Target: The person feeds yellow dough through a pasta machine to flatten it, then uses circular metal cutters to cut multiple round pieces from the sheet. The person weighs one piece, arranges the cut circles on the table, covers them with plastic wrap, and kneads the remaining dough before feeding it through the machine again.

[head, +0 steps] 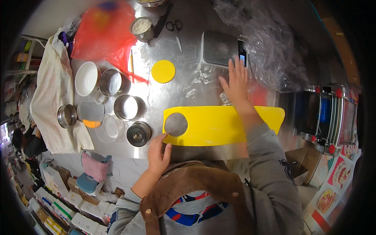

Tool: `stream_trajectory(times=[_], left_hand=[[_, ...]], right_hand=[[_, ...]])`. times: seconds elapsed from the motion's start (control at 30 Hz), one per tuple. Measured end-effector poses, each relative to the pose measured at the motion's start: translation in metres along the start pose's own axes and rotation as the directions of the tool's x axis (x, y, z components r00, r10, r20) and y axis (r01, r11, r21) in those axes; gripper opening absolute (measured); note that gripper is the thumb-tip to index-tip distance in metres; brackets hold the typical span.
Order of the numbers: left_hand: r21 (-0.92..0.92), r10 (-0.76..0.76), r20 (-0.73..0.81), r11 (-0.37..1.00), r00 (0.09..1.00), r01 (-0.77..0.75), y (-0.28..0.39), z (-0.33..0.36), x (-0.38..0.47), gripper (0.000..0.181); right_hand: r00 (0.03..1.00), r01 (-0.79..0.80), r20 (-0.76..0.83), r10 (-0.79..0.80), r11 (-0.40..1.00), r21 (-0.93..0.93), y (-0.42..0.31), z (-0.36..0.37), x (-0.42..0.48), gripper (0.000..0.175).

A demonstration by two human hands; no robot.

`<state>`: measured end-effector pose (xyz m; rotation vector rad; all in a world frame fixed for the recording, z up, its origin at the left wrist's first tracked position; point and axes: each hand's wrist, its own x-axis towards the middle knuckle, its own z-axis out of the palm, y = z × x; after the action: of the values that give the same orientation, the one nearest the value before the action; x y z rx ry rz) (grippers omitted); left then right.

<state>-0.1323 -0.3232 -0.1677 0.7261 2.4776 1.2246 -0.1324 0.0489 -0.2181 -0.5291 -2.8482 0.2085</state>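
Note:
A long sheet of yellow rolled dough or fondant (211,126) lies along the near side of the steel table. Near its left end a round hole shows bare steel. My left hand (159,154) is at the near left corner of the sheet, fingertip by the hole's rim, holding nothing. Beyond the sheet, a yellow disc (163,71) of about the hole's size lies flat. My right hand (236,79) stretches over the sheet with spread fingers, empty, its fingertips by the display end of a digital kitchen scale (218,48). Whether they touch it, I cannot tell.
Nested round cutters (139,134) stand left of the sheet, near metal rings (127,107) and a white bowl (87,78). Farther back are scissors (175,32), a cup of white powder (142,28) and a red plastic bag (102,35). Clear plastic (273,50) and a roller machine (326,117) are at right.

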Motion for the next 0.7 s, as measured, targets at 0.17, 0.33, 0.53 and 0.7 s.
stream_trajectory(times=[0.17, 0.33, 0.53, 0.7], left_hand=[[0.113, 0.015, -0.25, 0.994, 0.968, 0.013, -0.001, 0.007, -0.008, 0.032], [0.188, -0.019, -0.527, 0.972, 0.85, 0.139, -0.026, -0.014, -0.02, 0.033], [0.09, -0.147, -0.535, 0.969, 0.832, 0.229, -0.057, -0.041, -0.046, 0.037], [0.076, -0.129, -0.489, 0.979, 0.863, 0.189, -0.078, -0.067, -0.063, 0.039]], right_hand=[[0.985, 0.133, 0.061, -0.16, 0.941, 0.312, -0.044, -0.018, -0.057, 0.059], [0.884, 0.297, 0.134, -0.447, 0.76, 0.577, -0.122, -0.022, -0.053, 0.048], [0.819, 0.387, 0.163, -0.551, 0.739, 0.551, -0.26, 0.002, 0.006, 0.07], [0.801, 0.282, 0.41, -0.435, 0.88, 0.382, -0.317, 0.015, 0.029, 0.095]])
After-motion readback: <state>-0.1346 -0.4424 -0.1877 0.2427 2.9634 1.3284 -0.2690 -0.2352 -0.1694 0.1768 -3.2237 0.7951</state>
